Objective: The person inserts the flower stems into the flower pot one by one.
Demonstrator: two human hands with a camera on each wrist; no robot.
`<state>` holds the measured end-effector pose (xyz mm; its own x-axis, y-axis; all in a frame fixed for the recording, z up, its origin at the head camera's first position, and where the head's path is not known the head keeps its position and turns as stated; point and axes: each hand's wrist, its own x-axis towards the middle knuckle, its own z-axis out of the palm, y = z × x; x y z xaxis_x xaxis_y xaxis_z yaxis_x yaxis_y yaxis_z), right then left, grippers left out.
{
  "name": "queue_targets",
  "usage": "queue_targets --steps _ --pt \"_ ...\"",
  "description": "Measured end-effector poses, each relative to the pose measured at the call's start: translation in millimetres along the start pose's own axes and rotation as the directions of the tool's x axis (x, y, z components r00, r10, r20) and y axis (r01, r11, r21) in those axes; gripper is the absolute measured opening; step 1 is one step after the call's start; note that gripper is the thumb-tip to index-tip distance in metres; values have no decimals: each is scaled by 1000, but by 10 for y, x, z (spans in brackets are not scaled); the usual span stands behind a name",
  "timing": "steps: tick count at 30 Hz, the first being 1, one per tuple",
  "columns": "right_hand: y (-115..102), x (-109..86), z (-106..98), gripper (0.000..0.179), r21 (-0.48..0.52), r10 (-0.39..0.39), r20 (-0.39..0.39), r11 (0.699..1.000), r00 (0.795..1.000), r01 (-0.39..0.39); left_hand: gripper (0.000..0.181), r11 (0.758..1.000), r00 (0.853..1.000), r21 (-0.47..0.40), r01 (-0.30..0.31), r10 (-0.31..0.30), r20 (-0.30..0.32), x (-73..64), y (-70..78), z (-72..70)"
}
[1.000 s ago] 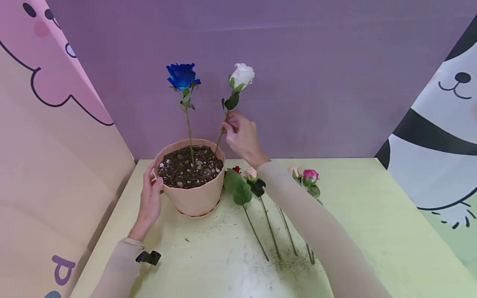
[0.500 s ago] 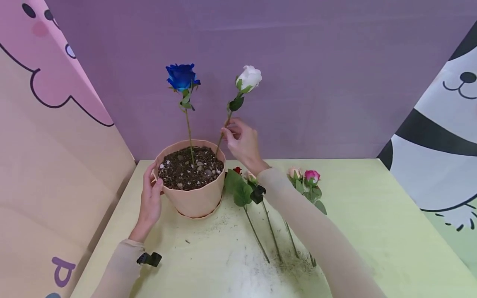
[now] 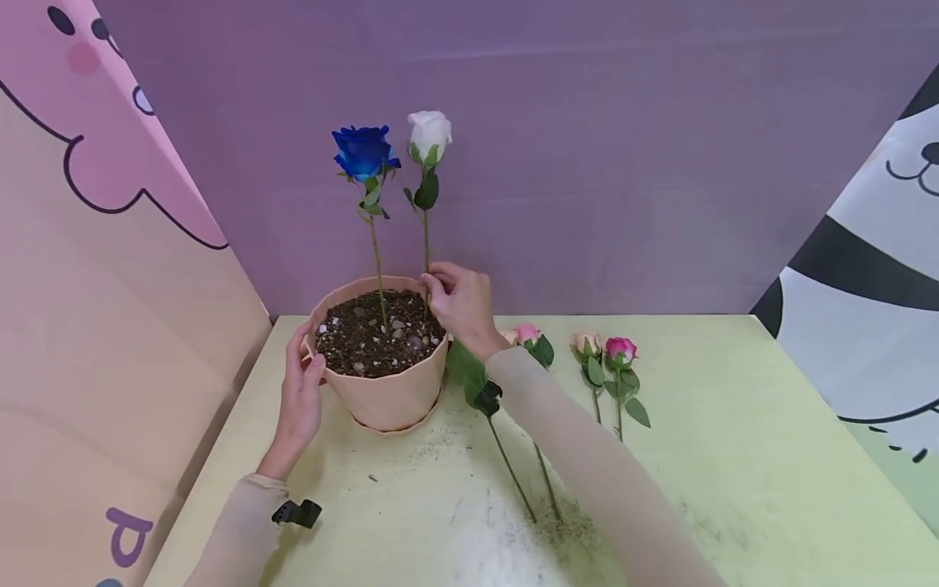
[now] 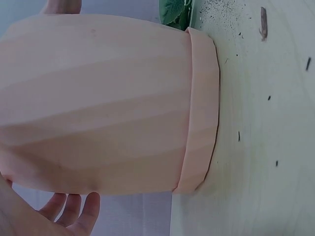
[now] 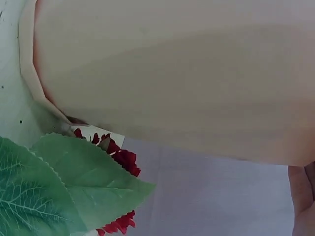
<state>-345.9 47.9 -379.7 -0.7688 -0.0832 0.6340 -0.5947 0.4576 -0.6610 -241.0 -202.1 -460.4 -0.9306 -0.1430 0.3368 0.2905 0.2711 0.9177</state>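
Note:
A peach flowerpot [image 3: 389, 395] filled with dark soil and pebbles stands on its saucer. My left hand [image 3: 297, 408] holds the pot's left side, thumb near the rim; in the left wrist view its fingertips [image 4: 89, 209] touch the wall. At the pot's right rim my right hand [image 3: 464, 310] pinches the lower stem of a white rose [image 3: 429, 139], which stands nearly upright. Its stem's lower end is partly behind the fingers. Beside it, a blue rose [image 3: 363, 152] stands in the soil. Only part of the right hand [image 5: 301, 196] shows in the right wrist view.
Right of the pot lie a large green leaf [image 3: 464, 371], a pink rose [image 3: 526, 333], a peach rose [image 3: 587, 344] and a magenta rose [image 3: 620, 350]. Red petals [image 5: 125, 160] show beside the pot. Soil crumbs dot the table [image 3: 734, 440]; a purple backdrop [image 3: 623, 163] rises behind.
The white rose first leaned further right, then swung left to near upright beside the blue rose. My right hand moved down its stem toward the rim. The left hand stayed on the pot.

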Motion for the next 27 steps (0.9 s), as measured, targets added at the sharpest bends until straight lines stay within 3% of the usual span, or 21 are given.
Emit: queue_targets --steps 8,14,20,23,27 --pt "-39 69 -55 18 -111 -121 6 986 993 121 55 1000 1000 4 -23 23 17 54 55 -26" --pt "-39 115 -77 19 -136 -119 22 983 993 120 57 1000 999 2 20 -20 38 94 76 -15" --pt "37 53 -16 24 18 -13 12 1000 1000 13 56 999 998 12 52 -52 29 64 78 -57" --pt "82 -28 -27 33 111 69 3 991 998 -69 56 998 998 21 59 -59 33 24 61 -71" --pt "116 -110 -129 39 172 125 -3 977 992 -123 57 999 998 26 46 -47 51 -5 43 -61"
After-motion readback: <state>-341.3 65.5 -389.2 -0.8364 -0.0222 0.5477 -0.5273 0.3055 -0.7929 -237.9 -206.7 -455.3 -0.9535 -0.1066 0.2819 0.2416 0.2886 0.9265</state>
